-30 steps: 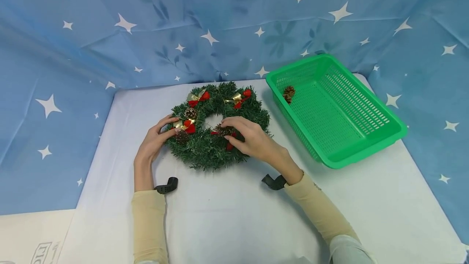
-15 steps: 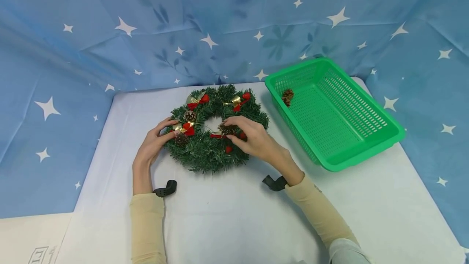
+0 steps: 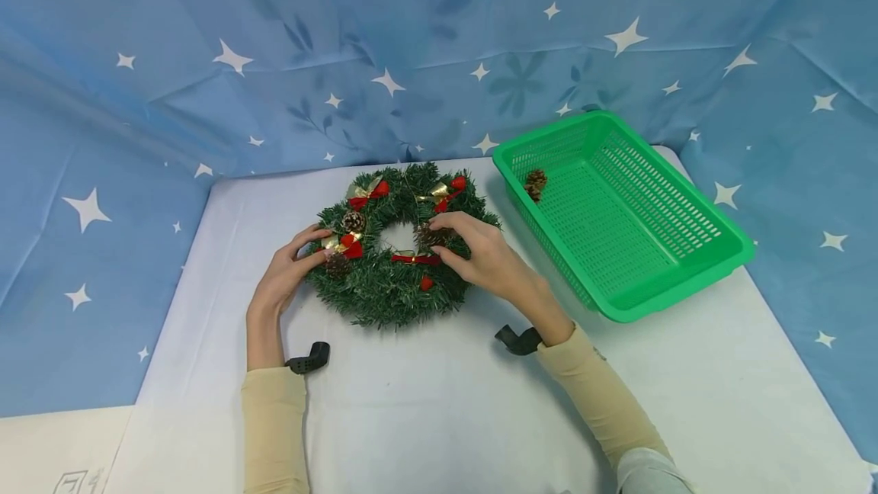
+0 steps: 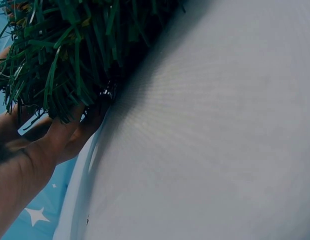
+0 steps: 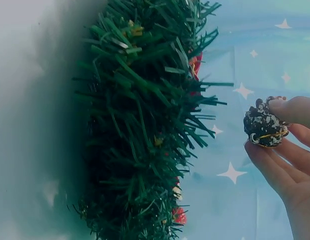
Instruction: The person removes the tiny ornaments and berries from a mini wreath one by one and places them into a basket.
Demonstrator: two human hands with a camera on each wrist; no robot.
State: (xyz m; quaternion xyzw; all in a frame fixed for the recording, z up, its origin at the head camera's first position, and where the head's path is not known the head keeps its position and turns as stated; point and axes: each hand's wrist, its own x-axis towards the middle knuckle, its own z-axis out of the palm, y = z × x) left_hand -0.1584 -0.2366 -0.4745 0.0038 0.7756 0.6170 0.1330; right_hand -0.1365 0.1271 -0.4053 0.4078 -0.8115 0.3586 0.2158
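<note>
Beige sleeves (image 3: 276, 425) cover my forearms over the white-covered surface (image 3: 411, 418), a black camera (image 3: 310, 357) at each wrist. My left grip (image 3: 283, 269) holds the left edge of a green wreath (image 3: 391, 293), fingertips just beside a red-and-gold bow (image 3: 352, 247). My right grip (image 3: 487, 254) is narrow, thumb and fingers pinching a dark pine cone (image 5: 266, 127) with whitened scales and a gold cord, above the right inner side of the ring. The wreath rests on the surface, a red ribbon (image 3: 415, 258) across the near edge of its opening and another cone (image 3: 353, 220) at its upper left. At right, a green basket (image 3: 675, 301) holds brown pine cones (image 3: 535, 184) against its left wall. Behind hangs a blue star-print cloth (image 3: 411, 44).
</note>
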